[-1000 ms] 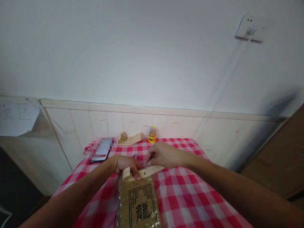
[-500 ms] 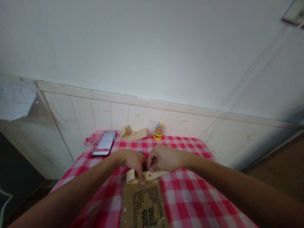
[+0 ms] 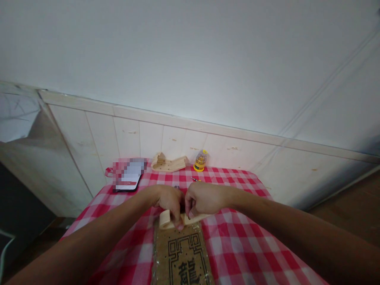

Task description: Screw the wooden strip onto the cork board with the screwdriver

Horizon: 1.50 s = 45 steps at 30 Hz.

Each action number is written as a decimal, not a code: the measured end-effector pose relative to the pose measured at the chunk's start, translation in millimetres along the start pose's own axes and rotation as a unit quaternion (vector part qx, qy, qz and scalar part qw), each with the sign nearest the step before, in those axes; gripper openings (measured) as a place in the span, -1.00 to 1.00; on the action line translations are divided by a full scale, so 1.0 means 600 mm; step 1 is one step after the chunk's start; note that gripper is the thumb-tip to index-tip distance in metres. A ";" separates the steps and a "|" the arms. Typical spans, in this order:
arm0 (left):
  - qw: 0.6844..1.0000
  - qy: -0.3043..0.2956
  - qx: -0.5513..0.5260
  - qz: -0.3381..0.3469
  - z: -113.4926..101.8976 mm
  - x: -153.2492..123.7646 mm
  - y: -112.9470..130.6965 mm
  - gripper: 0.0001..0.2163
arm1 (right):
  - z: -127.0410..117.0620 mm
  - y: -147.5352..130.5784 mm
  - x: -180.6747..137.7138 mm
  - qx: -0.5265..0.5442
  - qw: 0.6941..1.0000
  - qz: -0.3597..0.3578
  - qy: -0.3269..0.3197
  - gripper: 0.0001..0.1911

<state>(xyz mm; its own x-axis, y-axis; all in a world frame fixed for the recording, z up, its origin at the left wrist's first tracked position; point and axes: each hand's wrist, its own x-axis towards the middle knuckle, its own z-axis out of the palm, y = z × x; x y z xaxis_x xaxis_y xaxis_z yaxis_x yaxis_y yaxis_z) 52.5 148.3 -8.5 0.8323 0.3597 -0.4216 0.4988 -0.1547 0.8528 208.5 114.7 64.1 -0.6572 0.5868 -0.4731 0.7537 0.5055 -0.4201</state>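
A pale wooden piece with a curled end [image 3: 165, 222] lies across the top end of a brown board [image 3: 162, 241] marked with dark line patterns and a character. My left hand [image 3: 170, 202] is closed on the wooden piece, its thumb pressing the near side. Beside it, my right hand [image 3: 206, 200] is pinched over a small dark spot in the wood, a hole or a fastener. Whatever sits between those right fingertips is too small and hidden to name. Just beyond the right knuckles lies a thin metal tool [image 3: 195, 179], partly covered.
A second pale wooden piece [image 3: 169, 164] lies at the table's back edge, near a clear container with a yellow base [image 3: 200, 161]. A phone [image 3: 133, 176] rests at the back left. The red checked cloth [image 3: 246, 233] covers the table, which meets a panelled wall [image 3: 172, 140].
My view has shifted slightly. The right fingertips have come down closer over the dark hole in the wooden piece. The left hand keeps its hold.
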 end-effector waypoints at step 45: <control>0.987 0.104 0.124 0.003 -0.018 -0.040 0.000 -0.69 | 0.018 0.018 0.011 -0.036 0.999 0.000 0.006 -0.82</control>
<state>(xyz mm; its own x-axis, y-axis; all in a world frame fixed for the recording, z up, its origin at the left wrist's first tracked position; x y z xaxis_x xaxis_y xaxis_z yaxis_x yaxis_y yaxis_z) 29.8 149.9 4.7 0.7809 0.5350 -0.3224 0.5592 -0.3689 0.7424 212.4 117.2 47.8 -0.6575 0.5941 -0.4633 0.7525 0.5491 -0.3637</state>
